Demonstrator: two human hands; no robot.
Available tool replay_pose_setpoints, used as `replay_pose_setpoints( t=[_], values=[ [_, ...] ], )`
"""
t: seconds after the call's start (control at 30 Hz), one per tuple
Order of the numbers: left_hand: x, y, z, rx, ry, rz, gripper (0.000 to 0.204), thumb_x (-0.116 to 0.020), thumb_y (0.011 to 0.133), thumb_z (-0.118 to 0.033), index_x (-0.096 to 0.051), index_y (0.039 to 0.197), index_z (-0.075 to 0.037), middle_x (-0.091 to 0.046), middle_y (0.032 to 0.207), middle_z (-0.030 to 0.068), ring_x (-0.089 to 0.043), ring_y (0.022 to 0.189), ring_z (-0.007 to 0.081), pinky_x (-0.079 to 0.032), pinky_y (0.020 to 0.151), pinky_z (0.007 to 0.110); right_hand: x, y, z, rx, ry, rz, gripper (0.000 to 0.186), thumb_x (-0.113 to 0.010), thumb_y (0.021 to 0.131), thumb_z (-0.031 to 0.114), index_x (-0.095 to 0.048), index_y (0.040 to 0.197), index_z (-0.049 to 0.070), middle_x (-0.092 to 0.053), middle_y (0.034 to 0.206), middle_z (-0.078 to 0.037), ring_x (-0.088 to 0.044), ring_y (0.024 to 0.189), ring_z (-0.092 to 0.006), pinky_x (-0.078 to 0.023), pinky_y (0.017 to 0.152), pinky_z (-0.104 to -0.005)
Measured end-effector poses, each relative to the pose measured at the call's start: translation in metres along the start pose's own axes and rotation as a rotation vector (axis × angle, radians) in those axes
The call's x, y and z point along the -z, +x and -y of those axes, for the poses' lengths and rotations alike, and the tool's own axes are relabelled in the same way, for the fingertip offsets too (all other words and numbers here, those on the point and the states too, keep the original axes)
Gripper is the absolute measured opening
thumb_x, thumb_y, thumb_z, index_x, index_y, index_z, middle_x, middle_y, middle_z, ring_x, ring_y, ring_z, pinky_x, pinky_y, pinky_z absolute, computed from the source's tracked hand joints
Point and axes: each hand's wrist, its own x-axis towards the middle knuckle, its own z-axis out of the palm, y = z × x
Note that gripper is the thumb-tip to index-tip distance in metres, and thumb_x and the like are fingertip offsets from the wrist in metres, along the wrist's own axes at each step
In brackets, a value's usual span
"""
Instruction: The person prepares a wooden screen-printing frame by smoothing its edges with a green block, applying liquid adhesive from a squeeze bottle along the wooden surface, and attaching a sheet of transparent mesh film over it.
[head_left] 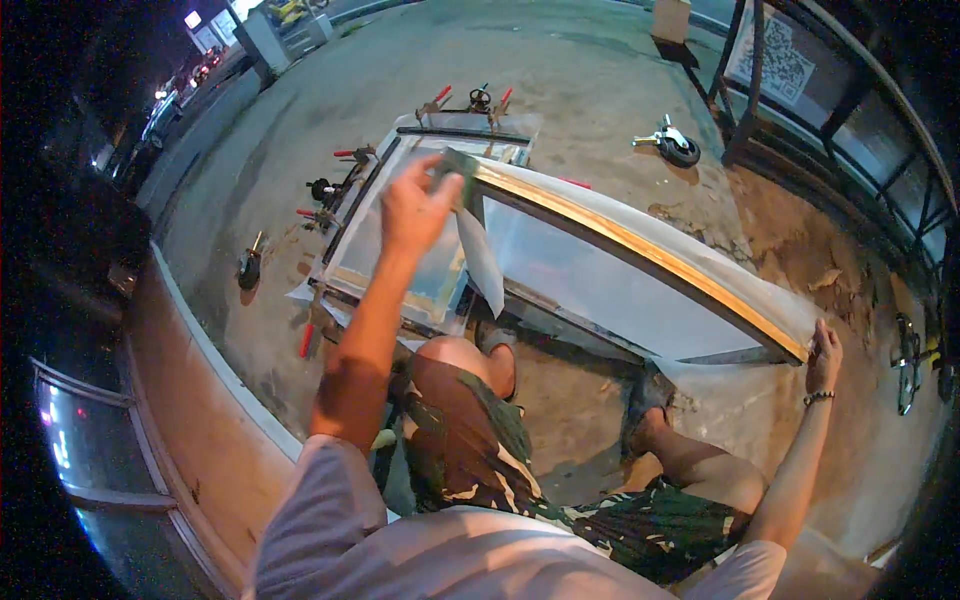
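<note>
A rectangular panel frame [640,252] stands on its long edge in front of my legs, with dark bars and a bare yellowish strip along its top. Translucent white sheet [590,285] spans it, and more sheeting sticks out behind the top edge. My left hand [415,210] is closed on a small dark green flat piece [460,168], thumb against it, at the frame's far left corner. Below it hangs a loose flap of sheet [482,262]. At the near right corner, my right hand [825,352] grips the frame's end and the sheet; its fingertips are partly hidden.
Another sheeted frame [400,220] lies at left, with several red-handled clamps [352,154] around its edges. Caster wheels stand on the concrete, one at upper right [680,150] and one at left [248,268]. A low wall [200,400] runs along the left; a dark metal rack [830,110] stands right.
</note>
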Motion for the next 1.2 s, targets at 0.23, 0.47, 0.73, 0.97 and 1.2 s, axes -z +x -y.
replay_pose_setpoints(
  t=[0.23,0.47,0.73,0.97,1.2],
  values=[
    [-0.013,-0.019,-0.014,0.010,0.057,-0.147,0.039,-0.071,0.080,-0.017,-0.061,0.111,0.002,-0.068,0.082,0.0112,-0.061,0.061,0.0116,-0.049,0.051,0.026,0.002,0.015,-0.015,0.059,0.074,0.023,0.019,-0.065,0.089,0.028,-0.061,0.082,0.011,-0.042,0.064,0.010,-0.035,0.053,-0.0006,-0.025,0.047,-0.0186],
    [-0.029,-0.039,-0.048,0.098,0.093,-0.101,0.044,-0.071,0.079,-0.022,-0.060,0.112,0.006,-0.069,0.089,0.0186,-0.066,0.067,0.0187,-0.052,0.062,0.032,0.007,0.016,-0.019,0.034,0.110,0.016,0.022,-0.067,0.087,0.028,-0.059,0.077,0.011,-0.047,0.064,0.007,-0.039,0.052,-0.0044,-0.027,0.047,-0.0218],
    [-0.061,-0.062,-0.063,0.101,-0.070,-0.073,0.034,-0.069,0.079,-0.021,-0.063,0.105,0.000,-0.069,0.087,0.0171,-0.068,0.073,0.0270,-0.053,0.069,0.037,0.000,0.010,-0.011,0.024,0.092,-0.006,0.022,-0.066,0.089,0.028,-0.058,0.075,0.014,-0.044,0.058,0.010,-0.035,0.047,0.0002,-0.024,0.042,-0.0176],
    [-0.112,-0.128,-0.145,-0.036,-0.100,0.246,0.037,-0.072,0.079,-0.017,-0.062,0.109,0.003,-0.069,0.088,0.0151,-0.065,0.077,0.0206,-0.051,0.073,0.035,0.001,0.016,-0.025,0.033,0.098,-0.059,0.023,-0.068,0.088,0.028,-0.057,0.074,0.014,-0.043,0.059,0.010,-0.036,0.048,-0.0003,-0.025,0.042,-0.0178],
    [-0.102,-0.099,-0.096,-0.026,-0.086,-0.095,0.031,-0.068,0.081,-0.017,-0.061,0.104,0.002,-0.069,0.085,0.0167,-0.068,0.073,0.0199,-0.052,0.067,0.034,0.006,0.007,-0.010,0.000,0.090,-0.004,0.024,-0.069,0.086,0.030,-0.066,0.082,0.006,-0.054,0.066,0.005,-0.042,0.055,-0.0041,-0.032,0.048,-0.0212]
  ],
)
